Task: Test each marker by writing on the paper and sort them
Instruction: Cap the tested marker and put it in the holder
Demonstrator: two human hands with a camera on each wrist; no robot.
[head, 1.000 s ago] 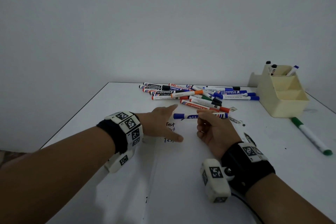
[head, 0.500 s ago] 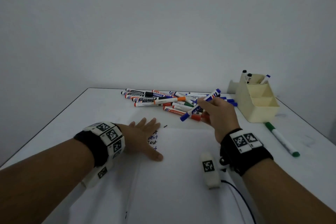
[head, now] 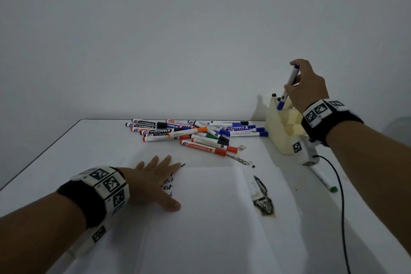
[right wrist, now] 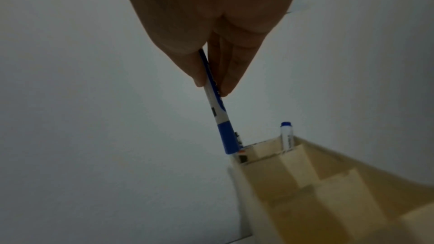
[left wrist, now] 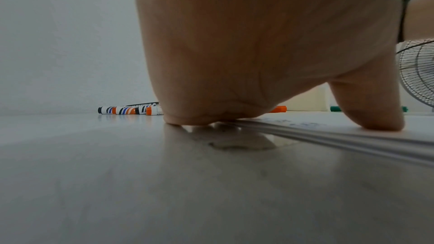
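My right hand (head: 305,83) pinches a blue-capped marker (head: 287,87) nearly upright, cap end down at the rim of the back compartment of the cream stepped organizer (head: 281,138). In the right wrist view the blue-capped marker (right wrist: 217,110) hangs from thumb and fingers over the organizer (right wrist: 317,188), where another blue marker (right wrist: 287,136) stands. My left hand (head: 153,181) lies flat, fingers spread, on the white paper (head: 211,207), which bears handwritten words. A pile of markers (head: 195,134) lies behind the paper.
A green-capped marker (head: 323,181) lies on the table right of the paper, beside a black cable (head: 340,196). Dark ink smears (head: 263,201) mark the paper's right edge. A fan (left wrist: 418,73) shows at the right in the left wrist view.
My right hand has carried the blue marker from above the paper up and to the right, turning it upright over the organizer. The left hand has flattened on the paper.
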